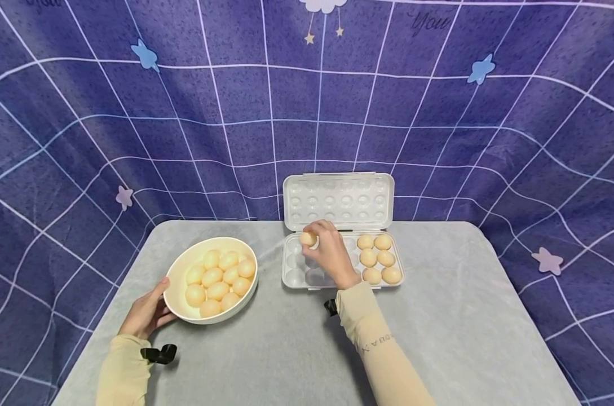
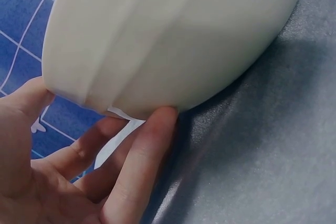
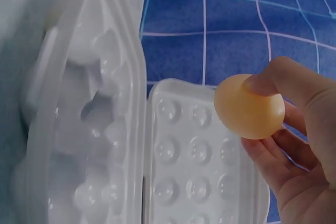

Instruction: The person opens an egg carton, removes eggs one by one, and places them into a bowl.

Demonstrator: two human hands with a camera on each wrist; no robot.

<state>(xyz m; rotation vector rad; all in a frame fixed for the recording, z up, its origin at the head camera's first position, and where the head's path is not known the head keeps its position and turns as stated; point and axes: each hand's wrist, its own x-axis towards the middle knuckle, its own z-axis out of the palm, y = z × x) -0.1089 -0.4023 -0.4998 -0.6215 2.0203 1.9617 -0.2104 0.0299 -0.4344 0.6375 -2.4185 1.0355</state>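
Note:
An egg (image 3: 247, 106) is pinched between the thumb and fingers of my right hand (image 1: 331, 254). That hand is above the left part of an open white egg carton (image 1: 289, 285), whose lid (image 1: 338, 202) stands raised behind it. Eggs (image 1: 369, 257) fill the two right-hand columns of the carton, while the left cups hold none. At the left, a cream bowl (image 1: 172, 282) contains several eggs (image 1: 217, 290). My left hand (image 1: 146, 310) grips the bowl's left side, with the thumb at the rim and fingers against the outer wall.
Beneath everything is a grey tabletop (image 1: 246, 361). A blue cloth (image 1: 235, 141) with a grid pattern and stars hangs behind the table and at both sides. A black wrist device (image 1: 159, 353) sits by the left sleeve.

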